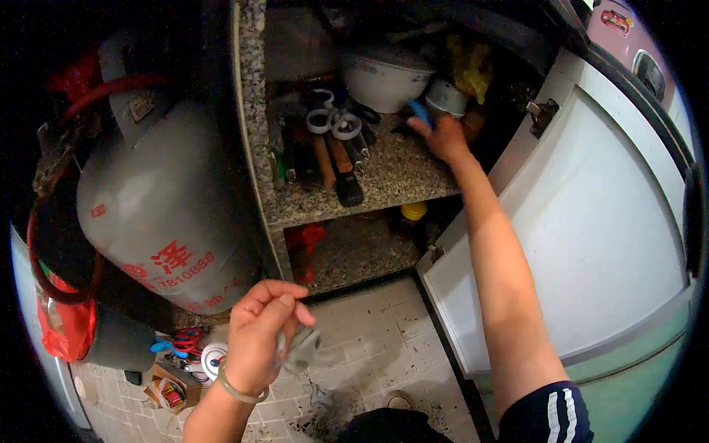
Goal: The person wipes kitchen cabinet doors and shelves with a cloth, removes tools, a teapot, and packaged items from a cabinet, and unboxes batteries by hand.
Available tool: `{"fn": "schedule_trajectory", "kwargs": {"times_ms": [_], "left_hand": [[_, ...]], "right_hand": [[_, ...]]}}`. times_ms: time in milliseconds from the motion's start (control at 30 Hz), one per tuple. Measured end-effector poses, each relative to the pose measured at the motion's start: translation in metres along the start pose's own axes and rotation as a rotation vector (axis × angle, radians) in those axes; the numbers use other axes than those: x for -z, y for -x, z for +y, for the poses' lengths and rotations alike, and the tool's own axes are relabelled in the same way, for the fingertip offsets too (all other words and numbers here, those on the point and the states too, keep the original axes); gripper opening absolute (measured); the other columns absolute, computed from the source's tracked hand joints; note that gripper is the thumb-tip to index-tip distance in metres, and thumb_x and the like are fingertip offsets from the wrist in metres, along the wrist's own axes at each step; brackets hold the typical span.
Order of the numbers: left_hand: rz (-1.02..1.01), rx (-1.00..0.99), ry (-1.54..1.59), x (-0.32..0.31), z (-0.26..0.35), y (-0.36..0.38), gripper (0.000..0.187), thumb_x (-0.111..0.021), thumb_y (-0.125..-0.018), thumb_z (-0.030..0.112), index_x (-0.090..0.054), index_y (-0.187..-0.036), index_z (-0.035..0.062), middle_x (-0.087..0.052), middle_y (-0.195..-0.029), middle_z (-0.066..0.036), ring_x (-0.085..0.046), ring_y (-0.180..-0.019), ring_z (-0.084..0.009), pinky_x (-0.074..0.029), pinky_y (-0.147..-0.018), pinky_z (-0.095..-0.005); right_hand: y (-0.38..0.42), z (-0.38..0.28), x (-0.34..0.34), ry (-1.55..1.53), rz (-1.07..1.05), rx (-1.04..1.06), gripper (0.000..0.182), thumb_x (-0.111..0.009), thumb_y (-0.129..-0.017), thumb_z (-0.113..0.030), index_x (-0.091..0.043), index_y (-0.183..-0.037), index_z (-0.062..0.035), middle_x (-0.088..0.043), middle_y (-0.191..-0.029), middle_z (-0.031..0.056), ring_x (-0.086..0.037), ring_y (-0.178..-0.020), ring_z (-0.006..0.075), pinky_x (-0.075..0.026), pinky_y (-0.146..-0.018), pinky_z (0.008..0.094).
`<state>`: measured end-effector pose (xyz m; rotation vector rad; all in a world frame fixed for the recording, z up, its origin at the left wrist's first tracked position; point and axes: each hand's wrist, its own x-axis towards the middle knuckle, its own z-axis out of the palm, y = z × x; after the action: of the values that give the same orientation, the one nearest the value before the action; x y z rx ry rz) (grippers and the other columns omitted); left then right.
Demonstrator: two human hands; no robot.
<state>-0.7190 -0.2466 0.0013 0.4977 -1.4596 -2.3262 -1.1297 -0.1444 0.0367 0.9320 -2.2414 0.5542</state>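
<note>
My left hand [269, 328], with a bangle on the wrist, is closed round a crumpled greyish cloth [299, 348] above the tiled floor. My right hand [445, 138] reaches into the open cabinet over the granite shelf [399, 159]. Its fingers are closed on a blue object [421, 113], whose far end is hard to make out. Just behind that hand are a small metal pot [446, 97] and a large white bowl [385, 80]. Scissors [332, 122] and several dark- and brown-handled tools lie on the shelf's left side.
A large grey gas cylinder [166, 207] with a red hose stands at the left. The white cabinet door [591, 214] hangs open at the right. A yellow bag [470, 70] is at the shelf's back. A small cardboard box [159, 384] sits on the floor.
</note>
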Motion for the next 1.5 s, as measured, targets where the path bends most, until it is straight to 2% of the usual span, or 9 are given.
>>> {"fn": "schedule_trajectory", "kwargs": {"times_ms": [200, 333, 400, 433, 533, 700, 867, 1167, 1500], "left_hand": [[0.006, 0.014, 0.005, 0.003, -0.005, -0.005, 0.014, -0.044, -0.084, 0.008, -0.054, -0.09, 0.0001, -0.059, -0.068, -0.01, -0.036, -0.041, -0.0054, -0.028, -0.039, -0.0181], [0.059, 0.009, -0.038, 0.013, -0.008, -0.007, 0.014, -0.048, -0.084, 0.014, -0.056, -0.087, 0.0027, -0.058, -0.064, -0.007, -0.035, -0.038, -0.0059, -0.026, -0.035, -0.0189], [0.073, 0.02, -0.061, 0.013, -0.008, -0.007, 0.014, -0.048, -0.084, 0.014, -0.056, -0.087, 0.0028, -0.058, -0.064, -0.007, -0.036, -0.039, -0.0059, -0.027, -0.035, -0.0187], [0.056, 0.032, -0.059, 0.014, -0.007, -0.007, 0.014, -0.047, -0.084, 0.012, -0.055, -0.088, 0.0019, -0.059, -0.066, -0.008, -0.037, -0.04, -0.0056, -0.028, -0.038, -0.0184], [0.044, 0.043, -0.045, 0.013, -0.006, -0.008, 0.014, -0.047, -0.084, 0.012, -0.055, -0.088, 0.0018, -0.059, -0.067, -0.008, -0.037, -0.04, -0.0058, -0.028, -0.038, -0.0183], [0.061, 0.044, -0.025, 0.018, -0.009, -0.006, 0.015, -0.048, -0.083, 0.014, -0.055, -0.087, 0.0022, -0.058, -0.064, -0.007, -0.038, -0.039, -0.0064, -0.027, -0.035, -0.0185], [0.02, 0.058, -0.05, 0.024, -0.004, 0.001, 0.015, -0.045, -0.084, 0.011, -0.055, -0.09, 0.0008, -0.059, -0.068, -0.008, -0.04, -0.045, -0.0056, -0.031, -0.04, -0.0181], [0.026, 0.044, -0.063, 0.031, -0.003, 0.007, 0.015, -0.045, -0.085, 0.012, -0.054, -0.09, 0.0009, -0.06, -0.069, -0.007, -0.041, -0.046, -0.0056, -0.031, -0.04, -0.018], [0.032, 0.048, -0.085, 0.028, -0.005, 0.007, 0.015, -0.046, -0.085, 0.012, -0.054, -0.09, 0.0014, -0.06, -0.069, -0.007, -0.04, -0.047, -0.0046, -0.031, -0.04, -0.0179]], "right_hand": [[0.008, -0.03, 0.012, 0.004, -0.418, 0.052, 0.065, -0.061, -0.073, -0.044, -0.041, -0.122, -0.007, -0.041, -0.126, 0.017, -0.043, -0.111, 0.0324, -0.033, -0.094, 0.0352], [0.019, -0.028, 0.03, -0.311, -0.464, 0.267, 0.062, -0.066, -0.069, -0.031, -0.043, -0.121, -0.0057, -0.046, -0.121, 0.0163, -0.045, -0.109, 0.0322, -0.035, -0.092, 0.0341], [0.018, -0.038, 0.046, -0.317, -0.469, 0.053, 0.057, -0.067, -0.065, -0.019, -0.047, -0.116, -0.0037, -0.052, -0.112, 0.0177, -0.048, -0.106, 0.0314, -0.037, -0.089, 0.0333], [0.011, -0.032, 0.029, -0.184, -0.234, 0.003, 0.051, -0.065, -0.064, -0.016, -0.051, -0.111, -0.002, -0.056, -0.104, 0.0193, -0.051, -0.101, 0.0306, -0.039, -0.086, 0.0345], [-0.022, -0.046, 0.03, -0.005, -0.248, -0.203, 0.052, -0.065, -0.066, -0.021, -0.051, -0.111, -0.0019, -0.056, -0.101, 0.0203, -0.052, -0.1, 0.03, -0.039, -0.086, 0.037], [-0.027, -0.011, -0.028, 0.142, -0.128, 0.341, 0.045, -0.06, -0.073, -0.034, -0.054, -0.107, -0.0042, -0.052, -0.109, 0.0196, -0.05, -0.101, 0.0338, -0.04, -0.086, 0.0405], [-0.017, -0.028, -0.02, 0.229, -0.407, 0.007, 0.051, -0.059, -0.076, -0.028, -0.044, -0.119, -0.0066, -0.051, -0.112, 0.0173, -0.049, -0.103, 0.0338, -0.04, -0.087, 0.0383], [0.039, -0.047, 0.044, -0.234, -0.299, 0.289, 0.035, -0.055, -0.063, -0.005, -0.055, -0.098, 0.0008, -0.052, -0.108, 0.0172, -0.05, -0.101, 0.0329, -0.039, -0.089, 0.0348], [0.066, -0.062, 0.051, -0.05, -0.006, 0.267, 0.03, -0.058, -0.07, -0.009, -0.053, -0.098, -0.0019, -0.055, -0.096, 0.0185, -0.053, -0.091, 0.0351, -0.043, -0.078, 0.0378]]}}
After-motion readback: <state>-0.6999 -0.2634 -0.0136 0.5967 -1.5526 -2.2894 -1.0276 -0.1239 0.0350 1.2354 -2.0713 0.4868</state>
